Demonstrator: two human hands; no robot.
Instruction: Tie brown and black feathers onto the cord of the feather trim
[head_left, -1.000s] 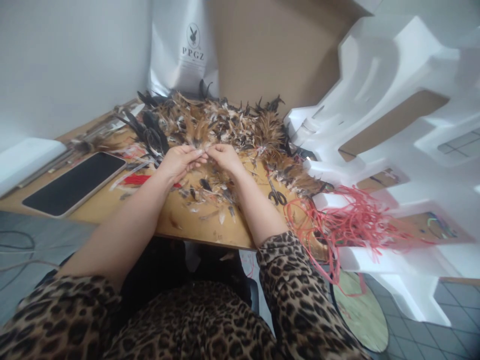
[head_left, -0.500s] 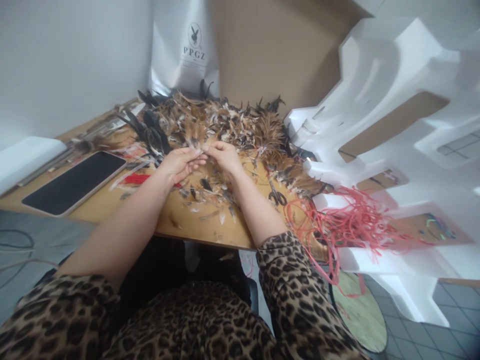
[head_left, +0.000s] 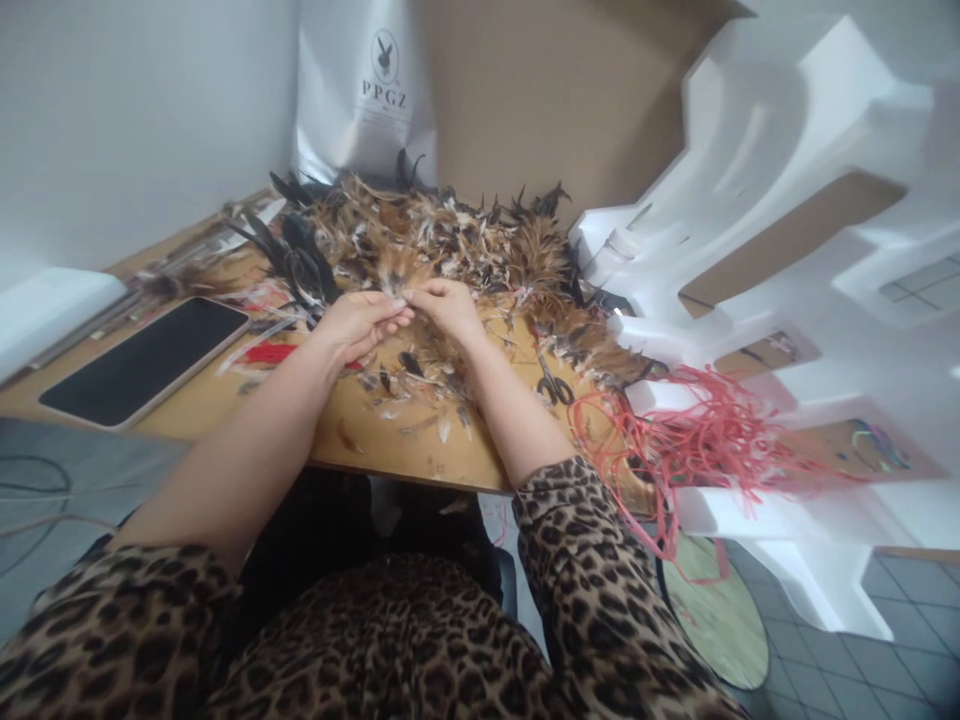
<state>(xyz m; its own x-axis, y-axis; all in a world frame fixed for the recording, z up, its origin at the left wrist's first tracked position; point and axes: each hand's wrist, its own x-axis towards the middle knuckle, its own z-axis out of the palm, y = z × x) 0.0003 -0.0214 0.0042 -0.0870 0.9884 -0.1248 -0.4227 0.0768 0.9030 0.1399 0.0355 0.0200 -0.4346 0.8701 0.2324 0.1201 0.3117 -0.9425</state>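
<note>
My left hand (head_left: 358, 322) and my right hand (head_left: 450, 304) meet fingertip to fingertip over the wooden table (head_left: 390, 440), at the near edge of a big heap of brown, black and white feathers (head_left: 450, 240). Both hands are closed in a pinch on a small feather or tuft between them; it is too small to make out clearly. Loose feather scraps lie on the table under my wrists. My forearms are bare, with leopard-print sleeves pushed up.
A black phone (head_left: 142, 360) lies at the left. Small scissors (head_left: 553, 385) sit right of my right arm, larger black scissors (head_left: 304, 265) by the heap. Red cords (head_left: 690, 440) spill off the right edge. White foam packing (head_left: 787, 250) stands right; a silver bag (head_left: 367, 100) behind.
My hands stay pinched together at the same spot on the feather heap; only the view has shifted slightly.
</note>
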